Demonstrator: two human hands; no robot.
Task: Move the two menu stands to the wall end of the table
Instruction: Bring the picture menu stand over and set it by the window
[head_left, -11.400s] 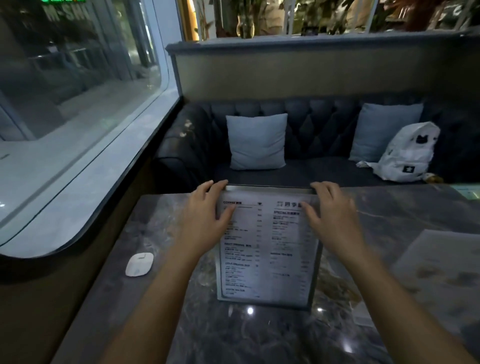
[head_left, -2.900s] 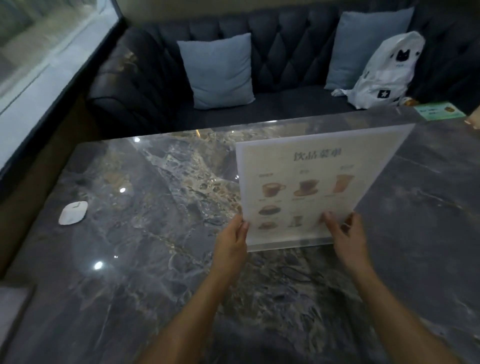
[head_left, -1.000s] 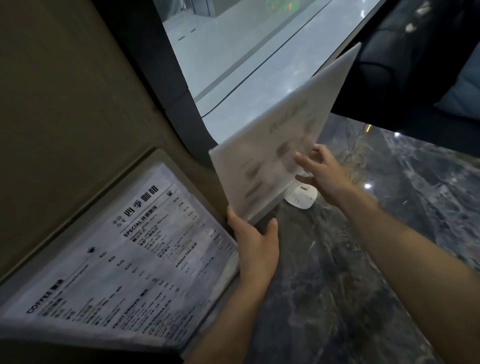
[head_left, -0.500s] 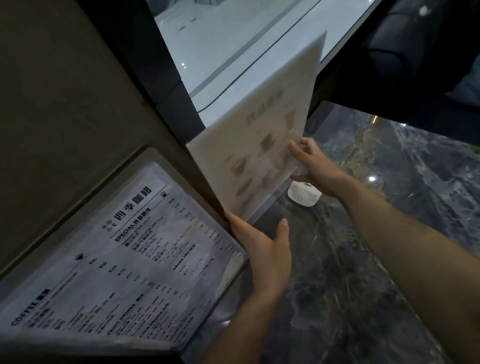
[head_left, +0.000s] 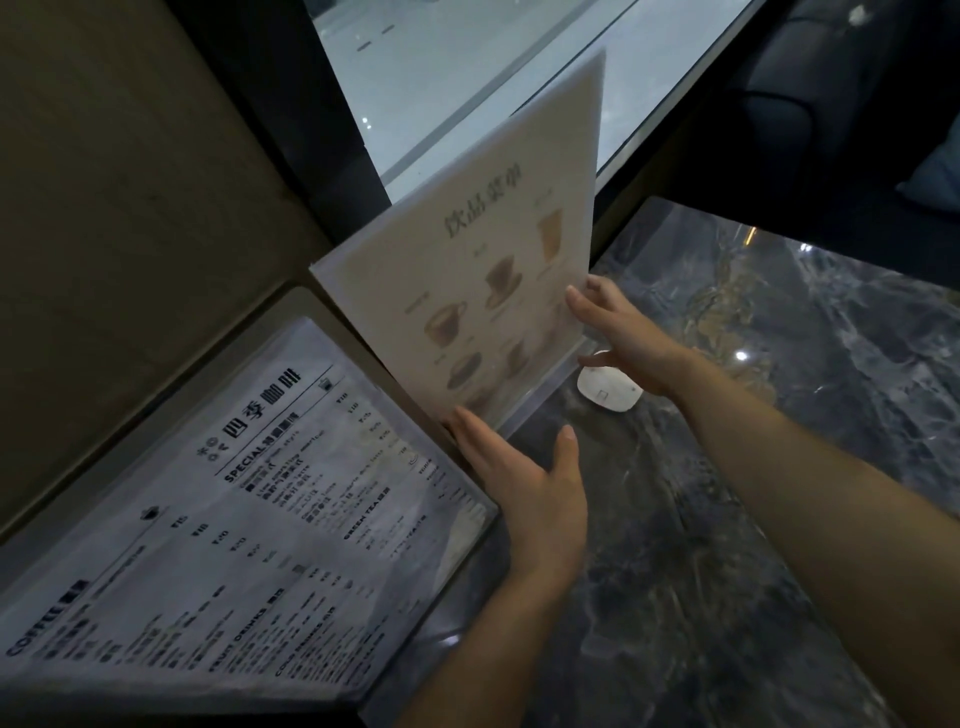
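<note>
A clear menu stand with a printed coffee price list (head_left: 249, 525) stands against the beige wall (head_left: 119, 208) at the left. Beside it, a second stand with a white drinks menu showing cups (head_left: 478, 280) is upright near the wall by the window. My left hand (head_left: 524, 483) grips its lower near corner, thumb spread out. My right hand (head_left: 623, 338) holds its lower far edge by the fingertips. Its clear base sits at or just above the dark marble table (head_left: 727, 519).
A small white oval device (head_left: 608, 389) lies on the table just behind my right hand. A window (head_left: 493, 67) runs above the wall ledge. A dark sofa (head_left: 831, 104) with a cushion stands at the far right.
The drinks menu stand has turned more face-on to me and come down toward the table by the wall. Both hands stay on its lower edge.
</note>
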